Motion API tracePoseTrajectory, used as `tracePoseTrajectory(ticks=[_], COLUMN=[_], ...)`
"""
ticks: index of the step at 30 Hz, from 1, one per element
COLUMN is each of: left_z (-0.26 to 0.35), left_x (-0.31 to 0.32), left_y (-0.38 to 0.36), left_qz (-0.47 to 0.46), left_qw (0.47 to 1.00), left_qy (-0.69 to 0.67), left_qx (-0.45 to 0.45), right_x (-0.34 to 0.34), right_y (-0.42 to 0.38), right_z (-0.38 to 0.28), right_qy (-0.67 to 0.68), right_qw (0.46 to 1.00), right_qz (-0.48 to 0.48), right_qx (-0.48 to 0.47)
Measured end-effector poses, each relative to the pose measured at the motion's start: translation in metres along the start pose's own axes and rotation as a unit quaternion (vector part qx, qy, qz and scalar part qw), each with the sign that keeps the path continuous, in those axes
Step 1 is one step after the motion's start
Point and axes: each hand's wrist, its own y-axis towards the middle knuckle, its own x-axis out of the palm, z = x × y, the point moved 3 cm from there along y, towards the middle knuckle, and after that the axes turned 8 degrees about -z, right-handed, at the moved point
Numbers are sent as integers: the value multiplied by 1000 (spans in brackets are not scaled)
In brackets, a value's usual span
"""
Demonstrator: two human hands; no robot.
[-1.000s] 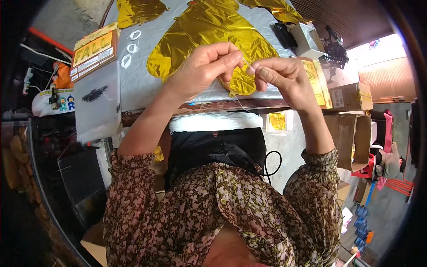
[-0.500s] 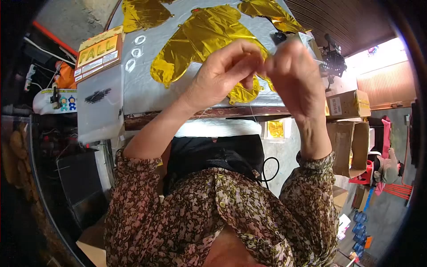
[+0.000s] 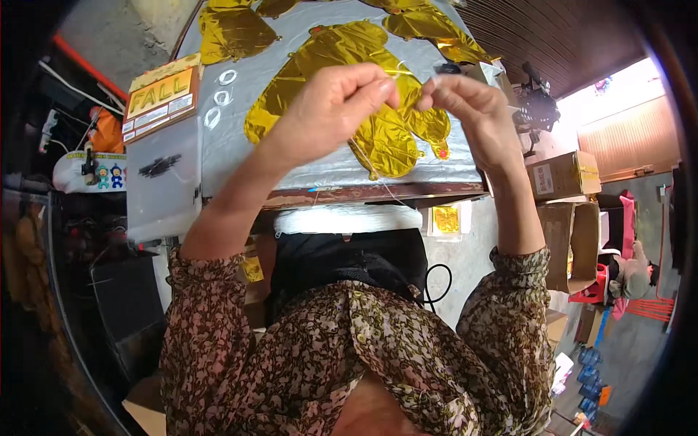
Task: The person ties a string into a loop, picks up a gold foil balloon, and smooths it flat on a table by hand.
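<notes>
My left hand [image 3: 331, 109] is raised over the table, thumb and fingers pinched on a thin white string [image 3: 398, 72] that shows between the hands. To its right, my right hand [image 3: 476, 116] is pinched too, apart from the left; the string seems to run to its fingertips. A thin strand also hangs below the hands to the table's front edge. Under them lies a large flat gold foil balloon [image 3: 378, 149], partly covered by my left hand. Three small coils of white string [image 3: 222, 97] lie left of the balloon.
More gold foil balloons [image 3: 236, 33] lie at the back of the grey-covered table [image 3: 233, 163]. A box marked FALL [image 3: 160, 91] and a clear plastic bag [image 3: 163, 203] sit at the left. Cardboard boxes [image 3: 563, 176] stand at the right. A white bundle [image 3: 349, 220] lies across my lap.
My hands were close together, the right one blurred; now they are apart with string between them. My left hand has moved slightly left and the right one lower.
</notes>
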Motion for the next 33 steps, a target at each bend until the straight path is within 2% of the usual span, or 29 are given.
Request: tracePoseTrajectory(ticks=[1,3,5,7,8,9,10,11,12,13,14,15,16,17,19,21,23,26,27,28,29,30,32,33], left_z=[-1,-2,-9,-24,-38,-43,-37,-36,-36,-22,-17,-13,-10,-8,-6,-12,-16,-18,-21,-19,-16,-12,-6,-4], left_x=[-8,-21,-29,-26,-15,-5,7,16,25,28,27,25,23,18,4,-4,-3,14,16,16,14,11,-2,-7], left_y=[0,0,4,5,8,11,11,7,3,2,2,2,1,1,3,6,10,13,13,12,12,12,14,14], left_qz=[9,41,48,53,31,7,-39,-51,-60,-69,-68,-59,-50,-46,-59,-49,-73,-94,-103,-104,-109,-113,-88,-63], left_qw=[1000,998,997,995,997,997,999,997,995,991,992,991,991,991,998,997,996,993,992,991,990,989,993,995], left_qy=[2,31,56,84,58,31,36,56,76,110,108,116,123,122,35,36,15,-69,-74,-76,-86,-94,-84,-73], left_qx=[-5,-20,-15,-11,30,70,9,-12,-33,-14,-14,-6,1,-1,10,44,44,31,27,26,11,-2,11,22], right_x=[-1,3,11,19,21,30,36,35,26,23,21,20,21,21,23,22,24,24,20,15,9,8,4,11], right_y=[-3,-9,-17,-19,-15,-11,-4,-3,3,5,6,8,5,2,-6,-9,-14,-4,1,2,4,8,-3,-7], right_z=[3,11,5,-3,-5,-8,-13,-15,-3,1,3,4,6,6,8,2,-5,-24,-29,-39,-46,-34,-28,-31], right_qy=[0,149,169,272,283,283,323,360,301,301,153,1,-49,-48,-80,-73,170,298,229,48,-135,-181,-241,-135], right_qw=[1000,982,973,945,943,944,943,931,944,945,981,993,995,995,995,995,968,934,954,984,979,973,963,976], right_qz=[3,-108,-136,-175,-174,-172,-70,33,-5,-5,17,37,28,23,-54,-63,-182,-131,-32,3,37,30,-117,-169], right_qx=[0,53,78,40,-2,-4,-32,-57,-132,-131,-121,-109,-83,-82,-11,5,15,-148,-190,-172,-148,-136,6,10])
